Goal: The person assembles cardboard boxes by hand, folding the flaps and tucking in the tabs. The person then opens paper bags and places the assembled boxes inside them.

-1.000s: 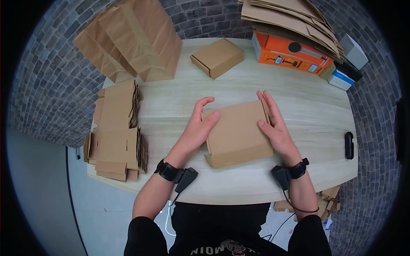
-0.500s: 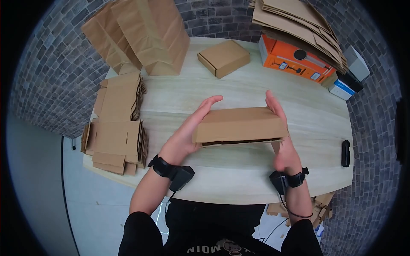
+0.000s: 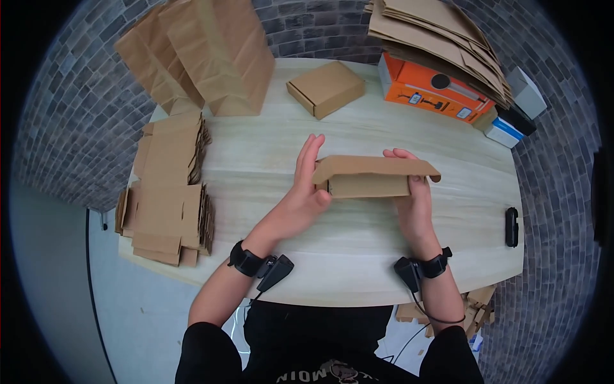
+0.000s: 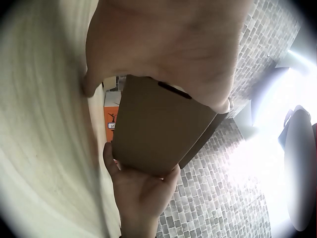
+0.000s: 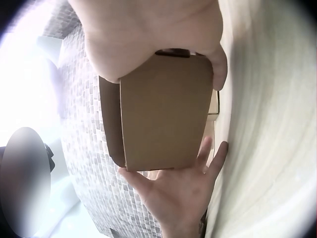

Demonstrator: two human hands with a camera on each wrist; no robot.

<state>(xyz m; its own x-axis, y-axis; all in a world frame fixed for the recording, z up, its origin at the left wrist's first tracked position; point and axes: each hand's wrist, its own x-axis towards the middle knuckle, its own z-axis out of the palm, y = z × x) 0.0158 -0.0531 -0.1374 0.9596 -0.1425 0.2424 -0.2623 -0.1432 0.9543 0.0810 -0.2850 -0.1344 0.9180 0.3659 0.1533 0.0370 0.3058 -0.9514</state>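
Note:
A small brown cardboard box (image 3: 369, 186) is held above the table between the two hands, its narrow side toward the head camera and a folded flap (image 3: 377, 165) jutting out along its top edge. At the box's left end the left hand (image 3: 303, 197) presses with fingers straight and spread, as the right wrist view also shows for this hand (image 5: 181, 198). The right hand (image 3: 414, 208) grips the other end, thumb on the near side below the flap, fingertips behind. In the left wrist view, a broad face of the box (image 4: 156, 126) spans between both hands.
Flattened cardboard stacks (image 3: 167, 214) lie along the table's left side. Paper bags (image 3: 220, 61) stand at the back left, near a closed brown box (image 3: 326, 89). More cardboard rests on an orange box (image 3: 435, 96) at the back right. A black case (image 3: 511, 227) lies near the right edge.
The box has turned from its broad face to a narrow side, and its flap now sticks out above that side. Both hands have shifted their hold at its ends.

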